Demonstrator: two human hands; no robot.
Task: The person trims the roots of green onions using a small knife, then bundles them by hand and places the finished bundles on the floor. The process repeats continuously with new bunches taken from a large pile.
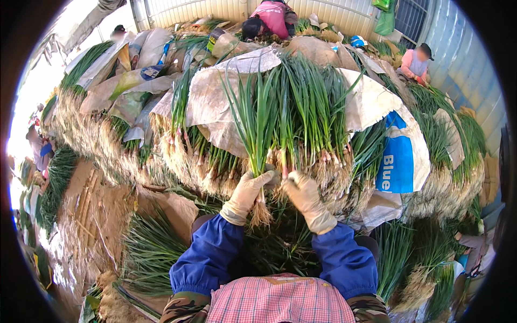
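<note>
My left hand [251, 189], in a pale glove, is closed around the lower stems of a small bunch of green onions [257, 137]. The leaves point up and away, and pale roots hang below the fist. My right hand [303, 191], gloved too, is just to the right, its curled fingers at the reddish base of another green onion [284, 161]; whether they grip it cannot be told. Right behind both hands lies a row of green onions [315, 117], roots towards me, on a large heap partly under woven plastic sacks [214, 97].
Another pile of green onions [149, 250] lies at the lower left beside brown ground sheeting [87, 218]. More bundles [394, 254] stand at the lower right. One person [274, 18] bends over the heap's far side; another person [416, 62] is at the upper right.
</note>
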